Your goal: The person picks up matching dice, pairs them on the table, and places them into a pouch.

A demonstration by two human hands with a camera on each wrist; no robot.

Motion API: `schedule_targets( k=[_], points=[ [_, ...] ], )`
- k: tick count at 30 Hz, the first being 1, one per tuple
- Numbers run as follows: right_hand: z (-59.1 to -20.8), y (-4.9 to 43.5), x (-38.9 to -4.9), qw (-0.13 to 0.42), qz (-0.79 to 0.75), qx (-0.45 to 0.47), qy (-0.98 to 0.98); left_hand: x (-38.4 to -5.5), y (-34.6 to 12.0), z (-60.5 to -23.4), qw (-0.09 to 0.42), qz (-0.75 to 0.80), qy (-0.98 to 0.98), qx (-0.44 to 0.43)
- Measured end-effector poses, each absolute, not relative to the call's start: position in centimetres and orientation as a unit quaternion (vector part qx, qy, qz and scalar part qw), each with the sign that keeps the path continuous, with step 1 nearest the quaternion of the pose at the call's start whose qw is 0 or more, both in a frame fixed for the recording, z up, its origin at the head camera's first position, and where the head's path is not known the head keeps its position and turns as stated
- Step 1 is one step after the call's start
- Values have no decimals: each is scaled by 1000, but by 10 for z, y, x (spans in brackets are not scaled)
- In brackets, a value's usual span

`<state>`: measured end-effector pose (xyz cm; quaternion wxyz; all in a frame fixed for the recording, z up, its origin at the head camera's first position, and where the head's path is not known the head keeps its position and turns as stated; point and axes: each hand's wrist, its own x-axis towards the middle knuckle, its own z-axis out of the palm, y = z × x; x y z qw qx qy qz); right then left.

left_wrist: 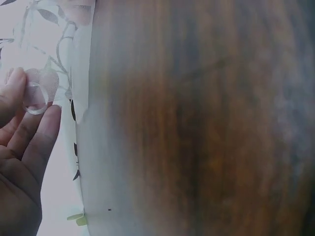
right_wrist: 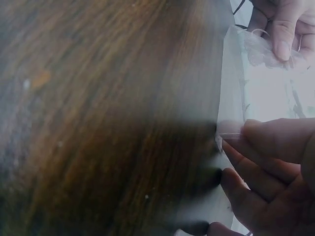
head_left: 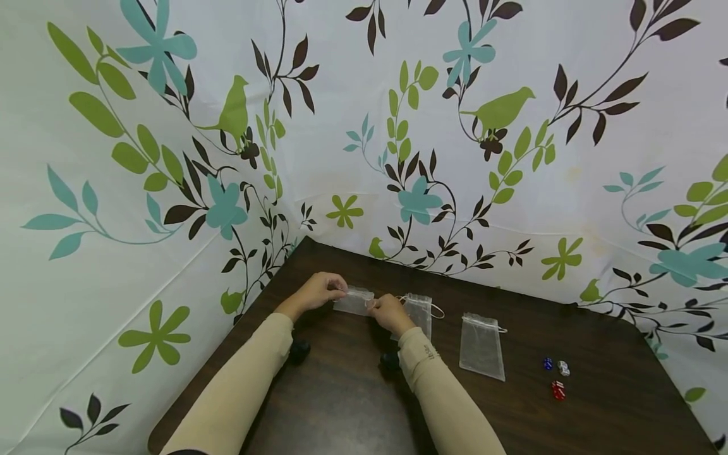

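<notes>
A small sheer white drawstring pouch (head_left: pixel 352 302) is held up between both hands, just above the dark table. My left hand (head_left: pixel 320 292) pinches one end of it between thumb and fingers; a loop of white cord shows by those fingertips in the left wrist view. The other end of the pouch (right_wrist: pixel 231 98) is pinched by my right hand (head_left: pixel 391 314), its thumb on top in the right wrist view. A second sheer pouch (head_left: pixel 419 309) lies just right of that hand, partly hidden by it. Further right lies a third pouch (head_left: pixel 481 346), flat on the table.
On the right of the brown wooden table (head_left: pixel 341 404) lie a blue die (head_left: pixel 548 363), silvery-white dice (head_left: pixel 564 368) and red dice (head_left: pixel 558 390); exact numbers are hard to tell. A white curtain (head_left: pixel 364 126) printed with leaves and birds hangs behind and to the left.
</notes>
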<state>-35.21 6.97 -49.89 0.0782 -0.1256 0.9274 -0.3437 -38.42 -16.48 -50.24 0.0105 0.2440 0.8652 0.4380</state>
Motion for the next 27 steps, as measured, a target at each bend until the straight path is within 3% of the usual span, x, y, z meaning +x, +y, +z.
schedule_targets(
  k=[27],
  points=[
    [-494,72,-349,80,-353,-157,919,-381,-162,-499,30,436,871,225]
  ],
)
